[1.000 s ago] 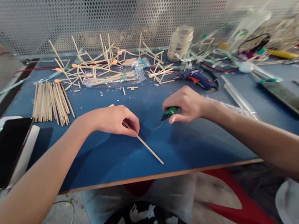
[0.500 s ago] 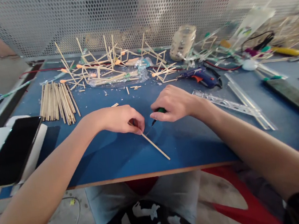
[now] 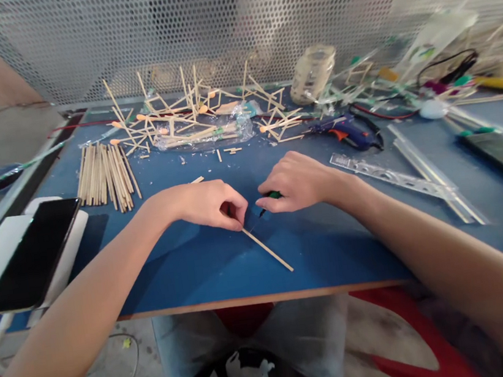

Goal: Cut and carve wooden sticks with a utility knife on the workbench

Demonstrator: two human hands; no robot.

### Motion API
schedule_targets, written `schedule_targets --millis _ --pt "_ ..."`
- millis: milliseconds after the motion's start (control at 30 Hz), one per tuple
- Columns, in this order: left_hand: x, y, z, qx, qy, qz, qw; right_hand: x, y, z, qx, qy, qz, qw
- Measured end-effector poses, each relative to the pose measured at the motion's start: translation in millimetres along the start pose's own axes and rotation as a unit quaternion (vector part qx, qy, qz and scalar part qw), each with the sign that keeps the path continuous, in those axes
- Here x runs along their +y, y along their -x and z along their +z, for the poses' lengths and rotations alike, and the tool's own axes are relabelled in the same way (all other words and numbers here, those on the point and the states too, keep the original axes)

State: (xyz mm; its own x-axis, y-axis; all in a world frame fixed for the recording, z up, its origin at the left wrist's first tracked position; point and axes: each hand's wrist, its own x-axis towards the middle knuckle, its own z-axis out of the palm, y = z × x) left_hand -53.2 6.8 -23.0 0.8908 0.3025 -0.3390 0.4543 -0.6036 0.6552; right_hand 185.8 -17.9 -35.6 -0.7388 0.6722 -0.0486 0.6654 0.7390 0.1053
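My left hand [image 3: 215, 207] is closed on a thin wooden stick [image 3: 269, 250], pinching it between thumb and fingers near the blue tabletop. The stick's near end slants toward the table's front edge, and its far end shows behind the hand. My right hand [image 3: 295, 184] is wrapped round a tool with a green and black handle [image 3: 274, 194]. A thin, faint shaft seems to run from the tool toward the stick beside my left fingertips; its tip is too blurred to make out, and whether it touches the stick I cannot tell.
A row of wooden sticks [image 3: 104, 178] lies at left, near a phone [image 3: 33, 257]. Stick frames with orange tips [image 3: 197, 106] stand at the back by a jar [image 3: 313, 74]. Rightward are a glue gun [image 3: 348, 130], a clear ruler [image 3: 389, 176] and glue sticks [image 3: 435, 173].
The whole view has shifted slightly, with things appearing a little lower and further right. Both hands keep their grips, and the tool's shaft stays close to the stick.
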Motion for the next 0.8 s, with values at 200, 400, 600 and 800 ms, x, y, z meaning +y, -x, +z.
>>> schedule_targets --millis 200,400,600,800 --pt "1.0 -0.5 0.4 0.0 -0.009 0.001 1.0 0.0 0.6 1.6 0.004 0.003 0.0 1.0" --pt "-0.3 -0.2 0.7 0.001 -0.02 0.005 1.0 -0.7 0.0 2.6 0.0 0.0 0.004 1.0" --pt "-0.7 0.6 1.1 0.001 -0.022 0.001 1.0 0.5 0.7 3.4 -0.003 0.0 0.002 1.0" --pt "-2.9 -1.9 3.0 0.004 -0.017 0.012 1.0 -2.1 0.7 0.8 -0.011 0.027 0.002 1.0"
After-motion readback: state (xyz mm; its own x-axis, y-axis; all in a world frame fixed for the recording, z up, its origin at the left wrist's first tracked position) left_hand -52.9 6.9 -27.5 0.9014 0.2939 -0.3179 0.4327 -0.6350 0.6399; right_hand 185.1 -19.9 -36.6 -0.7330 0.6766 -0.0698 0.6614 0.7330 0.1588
